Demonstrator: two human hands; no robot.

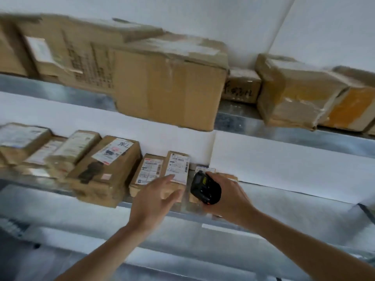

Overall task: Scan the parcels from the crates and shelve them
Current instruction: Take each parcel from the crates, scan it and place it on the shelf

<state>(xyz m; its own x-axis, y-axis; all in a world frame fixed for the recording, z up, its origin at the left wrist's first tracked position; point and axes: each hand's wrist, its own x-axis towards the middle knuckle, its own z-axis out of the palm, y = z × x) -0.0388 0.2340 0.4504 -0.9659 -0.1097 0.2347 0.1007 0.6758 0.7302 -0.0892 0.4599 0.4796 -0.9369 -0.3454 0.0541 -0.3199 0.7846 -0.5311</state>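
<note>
Right hand (227, 197) grips the scanner (205, 189), fingers wrapped round its black body, its head turned toward the shelf (284, 226). Left hand (156, 199) is released: fingers extended and spread, holding nothing. Its fingertips (172, 177) lie at the lower edge of the label on an upright parcel (178, 167); contact probable, but motion blur prevents confirming it.

Position of the work: that parcel stands just ahead of the left hand, already on the shelf. A second labelled parcel (149, 171) sits touching it on the side away from the scanner. A third small parcel (205, 170) sits directly behind the scanner, mostly hidden by it.

Progress, judged: well under way. Beyond the left hand a row of boxes (105, 165) fills this level; above both hands an upper shelf (284, 136) carries larger cartons (168, 86). Many items are therefore shelved.

Outstanding: no crates in view, so the count remaining cannot be told. Bare shelf extends outward past the right hand. Whether the parcels nearest the hands have been scanned cannot be told.
</note>
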